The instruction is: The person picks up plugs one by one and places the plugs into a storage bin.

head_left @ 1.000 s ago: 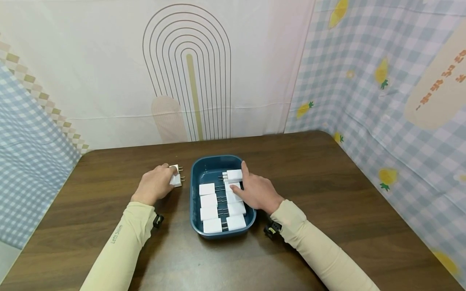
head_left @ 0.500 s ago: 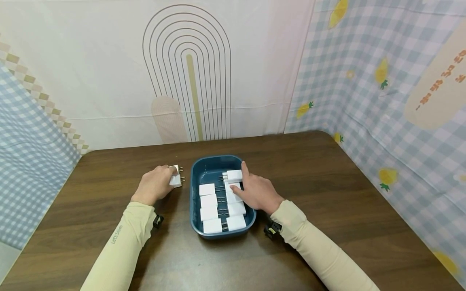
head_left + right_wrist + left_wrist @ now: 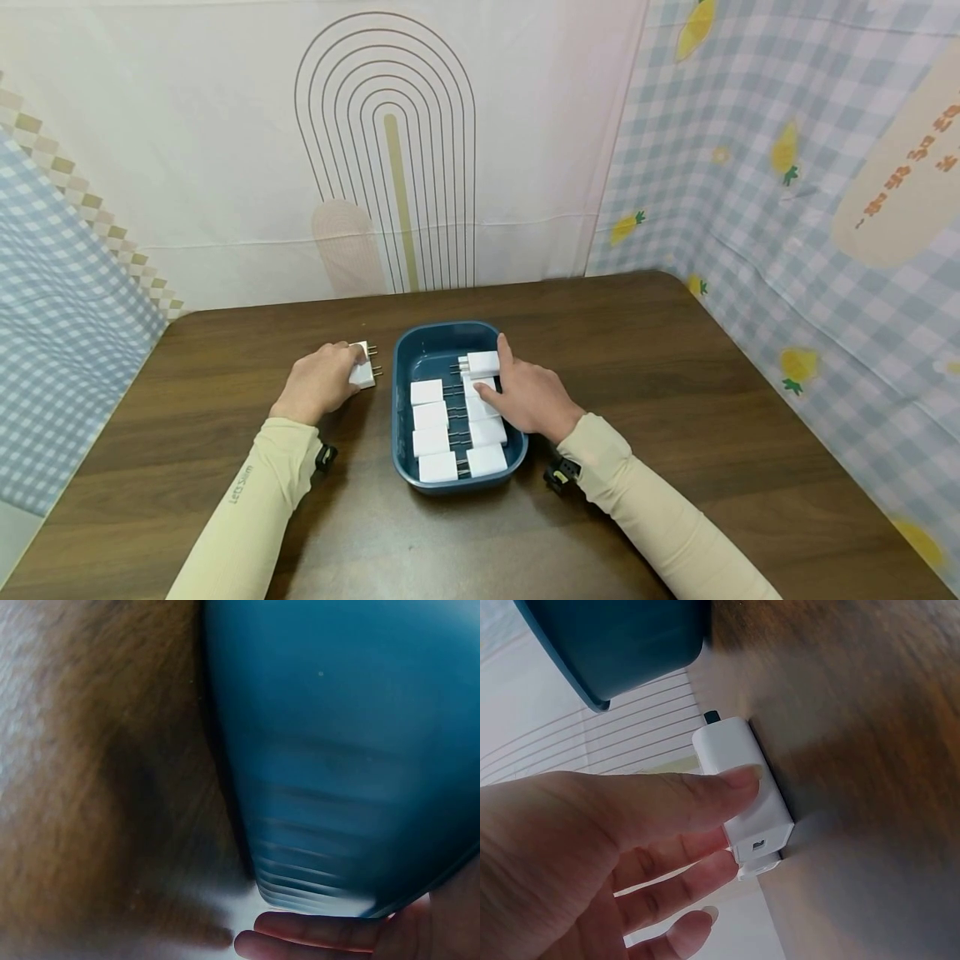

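Note:
My left hand (image 3: 318, 383) pinches a white plug-in charger (image 3: 742, 787) with thumb and fingers on the table left of the bin. Behind it, partly hidden, stands a second white charger (image 3: 759, 867); both have their prongs toward the bin in the head view. My right hand (image 3: 534, 396) lies over the right rim of the blue bin (image 3: 402, 337). Its thumb reaches inside above the chargers, and its straight fingers (image 3: 315, 931) show outside the wall. A charger (image 3: 483, 363) lies between thumb and index finger; contact cannot be told.
Two columns of white chargers (image 3: 430, 415) lie in the bin, prongs pointing inward. The upper left of the bin shows bare floor. Brown wooden table (image 3: 660, 375) surrounds the bin, with a patterned cloth (image 3: 525, 150) hanging behind it.

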`<action>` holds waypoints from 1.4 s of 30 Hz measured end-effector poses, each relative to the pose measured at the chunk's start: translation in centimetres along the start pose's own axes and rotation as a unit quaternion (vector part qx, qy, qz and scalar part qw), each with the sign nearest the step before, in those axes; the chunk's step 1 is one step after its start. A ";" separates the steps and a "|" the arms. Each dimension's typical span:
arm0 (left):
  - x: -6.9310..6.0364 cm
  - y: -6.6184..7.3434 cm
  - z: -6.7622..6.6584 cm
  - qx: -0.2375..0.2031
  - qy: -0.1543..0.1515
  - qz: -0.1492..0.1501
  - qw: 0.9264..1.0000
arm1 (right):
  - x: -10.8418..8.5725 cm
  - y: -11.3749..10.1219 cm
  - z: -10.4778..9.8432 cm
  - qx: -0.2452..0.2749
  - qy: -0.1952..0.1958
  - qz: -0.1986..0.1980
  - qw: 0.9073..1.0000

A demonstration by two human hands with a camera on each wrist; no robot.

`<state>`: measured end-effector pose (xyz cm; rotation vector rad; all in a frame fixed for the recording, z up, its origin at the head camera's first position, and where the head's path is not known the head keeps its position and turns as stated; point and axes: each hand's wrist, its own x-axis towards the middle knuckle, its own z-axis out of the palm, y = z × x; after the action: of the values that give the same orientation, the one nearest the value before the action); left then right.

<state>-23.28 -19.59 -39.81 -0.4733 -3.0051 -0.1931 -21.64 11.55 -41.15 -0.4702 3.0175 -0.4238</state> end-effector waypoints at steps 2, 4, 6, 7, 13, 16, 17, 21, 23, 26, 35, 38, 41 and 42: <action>0.0 0.0 0.0 -0.001 -0.001 0.000 1.000 | 0.0 0.0 0.0 -0.001 0.001 0.000 1.000; 0.0 0.0 0.0 -0.001 -0.003 -0.001 1.000 | 0.0 0.0 0.0 0.000 0.001 0.000 1.000; 0.0 0.0 0.0 0.000 -0.007 -0.003 1.000 | 0.0 0.0 0.0 0.001 0.000 0.001 1.000; 0.0 0.0 -0.1 0.000 -0.008 -0.003 1.000 | 0.0 0.0 0.0 0.001 -0.001 0.001 1.000; 0.0 0.0 0.0 0.002 -0.012 -0.005 1.000 | 0.0 0.0 -0.1 0.002 -0.002 0.001 1.000; 0.0 0.0 -0.1 0.000 -0.014 -0.009 1.000 | 0.0 0.0 0.0 0.001 -0.002 0.001 1.000; 0.0 0.0 -0.1 -0.001 -0.015 -0.010 1.000 | 0.0 0.0 0.0 0.001 -0.002 0.001 1.000; 0.1 0.0 -0.1 -0.008 -0.021 -0.014 1.000 | 0.0 0.0 0.0 0.002 -0.004 0.003 1.000; 0.1 0.0 -0.1 -0.014 -0.026 -0.015 0.999 | 0.0 0.0 0.0 0.003 -0.005 0.004 1.000; 0.2 0.0 -0.1 -0.022 -0.033 -0.017 0.999 | 0.0 -0.1 0.0 0.004 -0.005 0.005 1.000; 0.4 -0.1 -0.2 -0.032 -0.050 -0.019 0.998 | -0.1 -0.1 -0.1 0.005 -0.007 0.006 1.000; 0.4 -0.2 -0.2 -0.031 -0.051 -0.017 0.998 | -0.1 -0.1 -0.2 0.007 -0.009 0.009 1.000; 0.4 -0.2 -0.1 -0.022 -0.047 -0.013 0.999 | -0.1 -0.2 -0.2 0.008 -0.011 0.010 1.000; 0.3 -0.2 -0.1 -0.019 -0.044 -0.010 0.999 | -0.1 -0.2 -0.1 0.010 -0.012 0.010 1.000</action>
<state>-23.65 -19.70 -39.67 -0.4675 -3.0987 -0.2360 -21.54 11.46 -40.97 -0.4394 2.9891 -0.4431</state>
